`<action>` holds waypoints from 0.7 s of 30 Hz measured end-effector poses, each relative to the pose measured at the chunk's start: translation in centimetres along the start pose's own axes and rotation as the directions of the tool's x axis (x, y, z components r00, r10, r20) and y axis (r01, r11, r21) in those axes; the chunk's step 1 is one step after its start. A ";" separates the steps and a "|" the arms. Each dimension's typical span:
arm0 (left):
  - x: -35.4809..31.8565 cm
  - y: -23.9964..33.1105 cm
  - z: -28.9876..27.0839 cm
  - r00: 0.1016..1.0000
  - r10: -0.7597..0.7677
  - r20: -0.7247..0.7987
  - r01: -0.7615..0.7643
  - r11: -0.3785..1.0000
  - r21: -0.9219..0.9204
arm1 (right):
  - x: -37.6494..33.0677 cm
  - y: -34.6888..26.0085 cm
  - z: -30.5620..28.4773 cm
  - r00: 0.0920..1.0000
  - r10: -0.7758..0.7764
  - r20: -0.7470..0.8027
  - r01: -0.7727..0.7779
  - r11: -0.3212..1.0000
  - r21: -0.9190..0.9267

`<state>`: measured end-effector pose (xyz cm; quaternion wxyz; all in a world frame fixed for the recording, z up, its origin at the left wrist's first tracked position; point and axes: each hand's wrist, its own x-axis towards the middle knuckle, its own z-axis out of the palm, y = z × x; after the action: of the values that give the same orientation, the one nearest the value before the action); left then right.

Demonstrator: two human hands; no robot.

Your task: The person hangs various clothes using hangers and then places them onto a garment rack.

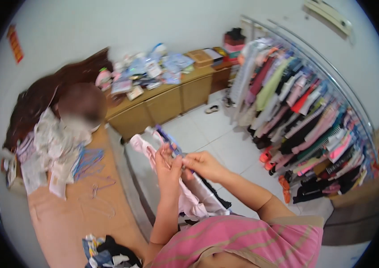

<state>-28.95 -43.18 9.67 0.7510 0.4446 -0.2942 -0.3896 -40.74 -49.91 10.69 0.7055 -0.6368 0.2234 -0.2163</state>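
My left hand (pixel 168 161) and my right hand (pixel 205 165) meet in front of my body, fingers closed. A bundle of hanging garments is around and below them: a pale pink one (pixel 191 202) and a dark one (pixel 216 195) behind it. A narrow purple-blue piece (pixel 166 136) runs up from between the hands; its kind is unclear. My left hand is wrapped about the top of the bundle. The fingertips of my right hand pinch at the purple-blue piece's lower part, and the exact grip is hidden.
On the left stands a bed (pixel 60 223) with a pile of pale clothes (pixel 58 138), blue hangers (pixel 89 163) and dark clothes (pixel 113 252). A cluttered low cabinet (pixel 162 107) lines the back wall. At right is a full clothes rack (pixel 319 51), with orange shoes (pixel 284 187) beneath.
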 end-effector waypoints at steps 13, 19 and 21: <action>-0.9 -12.0 21.9 0.917 -0.267 0.297 0.240 0.963 0.126 | -14.3 0.7 -21.2 0.766 -0.129 -0.629 0.033 0.986 -0.162; 0.3 -16.3 27.1 0.786 -0.375 0.492 0.308 0.927 0.214 | -15.2 2.3 -25.6 0.690 -0.344 -0.637 -0.237 0.724 -0.647; 1.4 -17.7 28.3 0.766 -0.381 0.517 0.337 0.924 0.181 | -15.1 2.6 -27.2 0.698 -0.345 -0.628 -0.243 0.710 -0.661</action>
<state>-56.22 -62.13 6.09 0.5301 0.3925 -0.4193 -0.6239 -68.88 -62.56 6.26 0.2576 -0.7254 0.5237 -0.3650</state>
